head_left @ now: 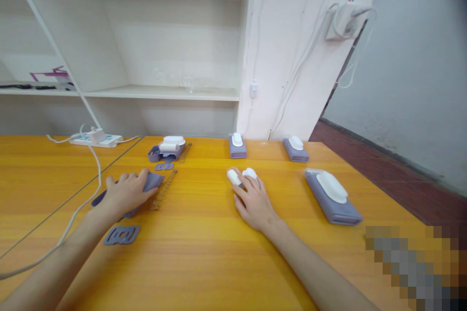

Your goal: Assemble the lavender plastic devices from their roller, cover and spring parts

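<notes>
While the head view looks down over the yellow table (204, 257), the left hand (126, 194) lies palm down on a purple shell (153, 181), which sits at about 10 o'clock from the table's middle. Its grip is laid over the shell with the fingers together; the thumb is hidden, so I cannot tell whether it clamps. Just beside the shell, at its 3 o'clock, a wire spring (163, 190) lies slantwise on the wood. At 6 o'clock from the hand, apart from it, rests a flat purple plate (121, 234).

The right hand (255, 202) is at about 1 o'clock from the table's middle, palm down, grip spread apart, fingertips touching two white caps (249, 173) that lie side by side (the purple part under them is mostly covered by the fingers).

At 12 o'clock from the left hand stands a heap of loose parts (168, 149), with a second spring (185, 152) at its right. At 12 o'clock from the right hand is a closed purple unit (238, 146), another unit (296, 149) at 1 o'clock, and a nearer unit (333, 197) at 3 o'clock, well apart from the fingers. A power strip (97, 140) sits at the far left, and its white cable (95, 167) trails down past the left forearm. A white shelf (164, 92) rises behind the table.
</notes>
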A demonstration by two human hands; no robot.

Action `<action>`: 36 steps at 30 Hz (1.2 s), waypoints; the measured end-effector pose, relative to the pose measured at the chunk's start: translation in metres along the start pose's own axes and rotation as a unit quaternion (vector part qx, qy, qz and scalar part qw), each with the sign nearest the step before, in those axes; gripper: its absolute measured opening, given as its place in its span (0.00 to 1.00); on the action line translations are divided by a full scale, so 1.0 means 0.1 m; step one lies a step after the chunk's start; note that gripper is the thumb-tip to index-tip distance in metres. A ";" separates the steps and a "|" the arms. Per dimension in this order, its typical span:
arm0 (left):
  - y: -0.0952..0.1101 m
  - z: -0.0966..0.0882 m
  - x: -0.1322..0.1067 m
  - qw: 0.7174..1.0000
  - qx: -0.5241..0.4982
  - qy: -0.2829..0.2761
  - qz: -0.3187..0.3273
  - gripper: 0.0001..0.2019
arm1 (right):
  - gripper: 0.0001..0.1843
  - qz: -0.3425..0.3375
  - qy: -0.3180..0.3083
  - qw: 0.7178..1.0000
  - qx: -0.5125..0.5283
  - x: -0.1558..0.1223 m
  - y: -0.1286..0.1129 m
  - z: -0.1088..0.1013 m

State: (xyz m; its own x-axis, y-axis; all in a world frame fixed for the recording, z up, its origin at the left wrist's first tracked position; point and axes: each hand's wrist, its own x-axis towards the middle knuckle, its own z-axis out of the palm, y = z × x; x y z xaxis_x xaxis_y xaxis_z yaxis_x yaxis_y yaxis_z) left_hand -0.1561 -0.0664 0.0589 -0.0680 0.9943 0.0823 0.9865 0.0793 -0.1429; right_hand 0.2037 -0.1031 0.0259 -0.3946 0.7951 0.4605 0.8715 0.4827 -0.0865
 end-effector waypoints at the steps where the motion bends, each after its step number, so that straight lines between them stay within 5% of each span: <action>1: 0.01 0.00 0.01 1.000 -0.003 0.001 0.001 0.27 | 0.15 0.007 0.003 1.000 -0.003 0.00 0.00 0.00; 6: 0.09 -0.17 0.03 1.000 -0.008 0.026 0.012 0.29 | 0.15 0.036 0.012 0.999 -0.018 0.01 0.03 0.03; 11: 0.26 -0.44 0.03 0.991 -0.010 0.133 0.021 0.32 | 0.16 0.055 0.015 0.998 -0.032 0.02 0.12 0.06; 15: 0.53 -0.54 0.02 0.977 -0.067 0.181 0.086 0.33 | 0.16 0.070 0.015 0.996 -0.047 0.03 0.28 0.09; 20: 1.04 -0.48 0.00 0.965 -0.126 0.150 0.176 0.32 | 0.17 0.096 0.024 0.993 -0.063 0.03 0.50 0.12; 23: 1.39 -0.44 0.03 0.953 -0.183 0.109 0.217 0.30 | 0.17 0.115 0.029 0.991 -0.067 0.03 0.58 0.15; 27: 1.71 -0.42 0.16 0.916 -0.319 -0.016 0.243 0.29 | 0.17 0.121 0.032 0.990 -0.072 0.03 0.61 0.15; 32: 1.81 -0.40 0.38 0.834 -0.442 -0.181 0.275 0.31 | 0.18 0.116 0.036 0.990 -0.070 0.04 0.59 0.14; 36: 1.78 -0.39 0.45 0.795 -0.489 -0.254 0.254 0.28 | 0.17 0.120 0.036 0.990 -0.072 0.03 0.59 0.15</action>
State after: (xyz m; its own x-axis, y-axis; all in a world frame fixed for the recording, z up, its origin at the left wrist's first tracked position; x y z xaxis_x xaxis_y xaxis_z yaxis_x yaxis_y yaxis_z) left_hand 0.0223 -0.0107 0.0753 0.5704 0.8001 -0.1854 0.5329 -0.1888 0.8249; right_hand 0.2502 -0.0670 0.0092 -0.1545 0.8493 0.5048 0.9720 0.2221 -0.0763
